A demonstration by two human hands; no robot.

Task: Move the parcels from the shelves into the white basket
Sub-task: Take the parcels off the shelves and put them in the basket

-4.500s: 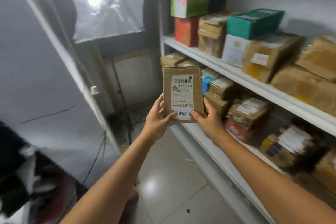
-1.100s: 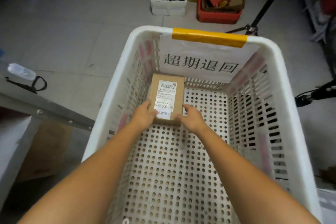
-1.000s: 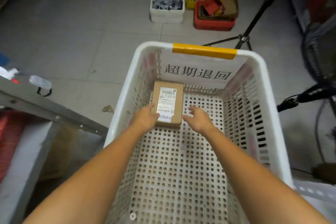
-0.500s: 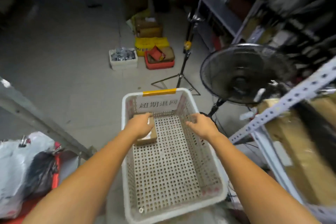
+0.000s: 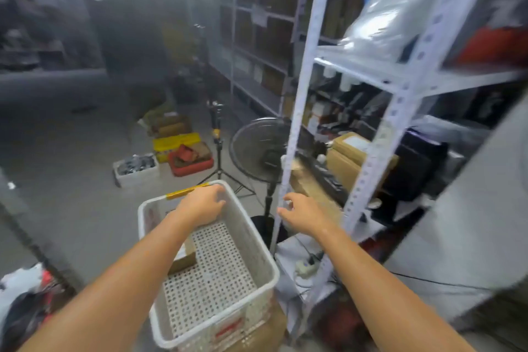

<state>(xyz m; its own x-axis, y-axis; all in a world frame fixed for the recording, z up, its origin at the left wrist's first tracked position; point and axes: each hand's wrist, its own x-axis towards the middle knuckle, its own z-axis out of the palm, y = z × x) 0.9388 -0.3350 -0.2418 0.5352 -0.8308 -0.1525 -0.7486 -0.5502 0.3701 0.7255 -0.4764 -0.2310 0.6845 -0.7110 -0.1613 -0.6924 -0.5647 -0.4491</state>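
The white basket (image 5: 248, 237) stands on the floor side of the rack, its near end resting on what looks like a cardboard box. We judge this position keeps the carry from the shelves (image 5: 400, 78) short. One parcel (image 5: 186, 261) lies flat on the basket floor against the left wall, which leaves the rest of the perforated floor free for further parcels.

The left hand (image 5: 204, 204) hovers over the far end of the basket, fingers loosely bent and gripping nothing. We cannot tell whether it touches the rim. The right hand (image 5: 300, 213) is just beside the rack post (image 5: 297, 111), fingers apart and relaxed, also empty. We judge both hands free for the next pick. Brown boxes (image 5: 348, 157) sit on a lower shelf to the right of the post, near the right hand.

Limits of view:
- The left forearm covers most of the parcel, so its label cannot be read.
- The left hand hides most of the basket's far wall below the yellow tape (image 5: 183, 193).
- Blur obscures the shelf contents, so we cannot count the remaining parcels.
- The fan (image 5: 257, 148) stands partly behind the post.
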